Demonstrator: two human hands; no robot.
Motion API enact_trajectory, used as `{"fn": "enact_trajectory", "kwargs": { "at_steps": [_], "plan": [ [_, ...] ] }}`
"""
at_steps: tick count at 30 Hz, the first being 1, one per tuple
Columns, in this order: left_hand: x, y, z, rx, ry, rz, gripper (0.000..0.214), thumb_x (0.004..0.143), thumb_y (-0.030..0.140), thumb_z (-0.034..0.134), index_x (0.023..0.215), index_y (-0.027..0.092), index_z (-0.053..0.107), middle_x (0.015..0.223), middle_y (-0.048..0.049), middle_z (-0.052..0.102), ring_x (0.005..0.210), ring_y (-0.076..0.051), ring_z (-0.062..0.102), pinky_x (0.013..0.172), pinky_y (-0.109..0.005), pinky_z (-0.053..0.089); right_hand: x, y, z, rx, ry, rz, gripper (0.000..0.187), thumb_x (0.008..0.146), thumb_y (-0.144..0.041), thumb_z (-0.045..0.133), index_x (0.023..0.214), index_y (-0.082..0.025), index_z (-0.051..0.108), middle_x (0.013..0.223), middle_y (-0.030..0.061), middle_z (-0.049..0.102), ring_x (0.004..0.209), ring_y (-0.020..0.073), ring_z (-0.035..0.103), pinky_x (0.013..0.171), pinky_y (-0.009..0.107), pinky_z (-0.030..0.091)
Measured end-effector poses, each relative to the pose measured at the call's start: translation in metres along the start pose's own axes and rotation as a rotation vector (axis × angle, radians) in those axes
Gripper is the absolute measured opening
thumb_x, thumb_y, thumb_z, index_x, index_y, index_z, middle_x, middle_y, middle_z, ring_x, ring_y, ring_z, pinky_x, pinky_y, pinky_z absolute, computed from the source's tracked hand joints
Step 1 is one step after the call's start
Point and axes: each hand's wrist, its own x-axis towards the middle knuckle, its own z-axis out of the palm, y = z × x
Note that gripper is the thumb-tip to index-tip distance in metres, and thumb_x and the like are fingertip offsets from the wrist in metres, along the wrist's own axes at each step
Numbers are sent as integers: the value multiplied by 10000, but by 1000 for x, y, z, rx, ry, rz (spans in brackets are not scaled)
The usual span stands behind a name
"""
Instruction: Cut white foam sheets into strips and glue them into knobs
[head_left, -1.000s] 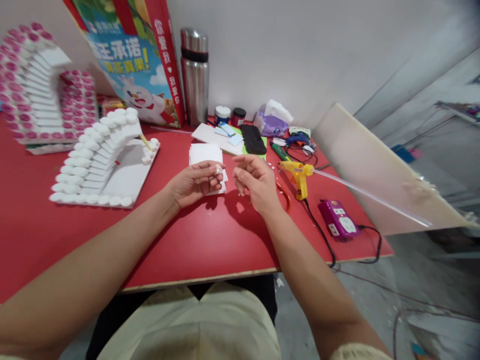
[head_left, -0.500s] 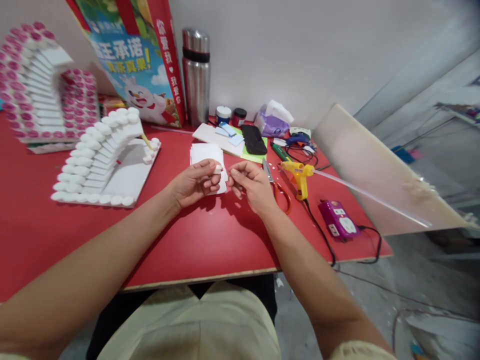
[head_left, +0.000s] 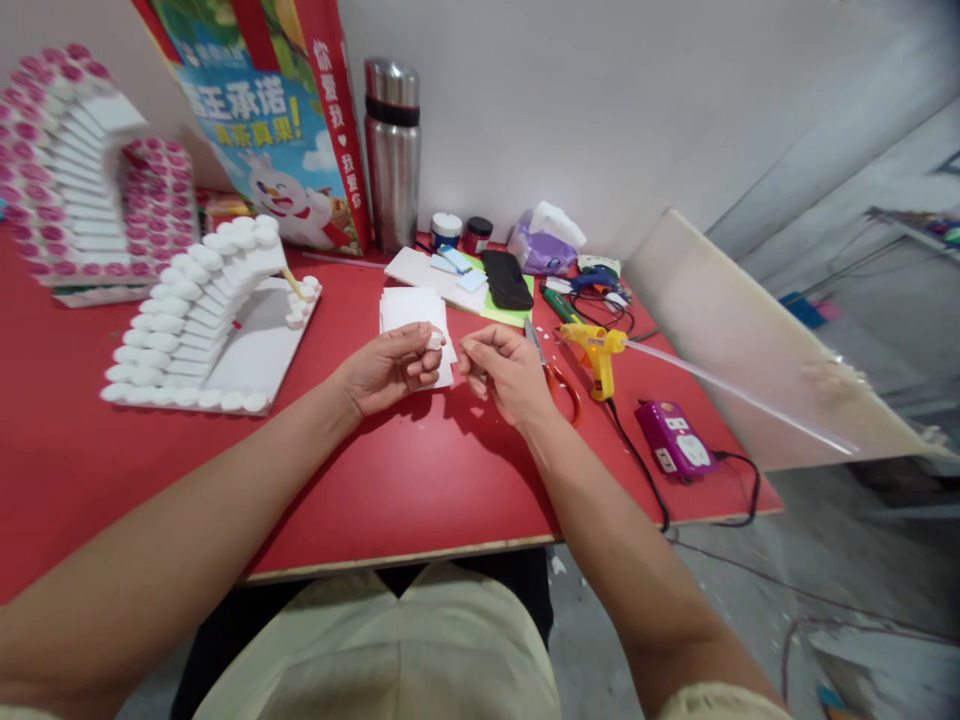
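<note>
My left hand (head_left: 394, 366) is closed, with a small white piece (head_left: 435, 341) pinched between thumb and forefinger. What the piece is made of is too small to make out. Close by on the right, my right hand (head_left: 506, 370) has thumb and forefinger pressed together, and whatever they hold, if anything, does not show. White sheets (head_left: 412, 305) lie in a stack partly under both hands. Orange-handled scissors (head_left: 566, 390) rest beside my right hand. A white model staircase (head_left: 202, 330) edged with rounded white pads stands left of my left hand.
A yellow glue gun (head_left: 600, 350) with a long clear stick lies at right, near a purple power socket (head_left: 675, 440). Behind are a steel flask (head_left: 394, 160), a printed bag (head_left: 277, 130), a tissue pack (head_left: 544, 245) and a black case (head_left: 508, 280). A pink-and-white staircase model (head_left: 34, 200) stands far left.
My right hand has shifted very slightly; the hands keep almost the same pose and the white piece stays in my left fingers.
</note>
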Motion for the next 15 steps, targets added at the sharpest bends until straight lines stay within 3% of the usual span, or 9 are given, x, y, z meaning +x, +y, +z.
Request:
{"fn": "enact_trajectory", "kwargs": {
  "at_steps": [5,15],
  "plan": [
    [0,1,0,-6,30,9,233,754,221,881,775,84,694,588,1,593,452,-25,407,500,-162,451,-1,-5,-1,42,-44,-37,309,791,-400,847,841,-179,637,745,16,776,415,62,552,373,179,352],
    [-1,0,-2,-25,-2,7,268,746,226,902,743,79,678,602,1,597,462,-21,418,508,-163,462,0,-6,-2,121,-97,3,334,778,-412,855,876,-180,635,782,32,789,419,72,559,381,187,387]
  ]
}}
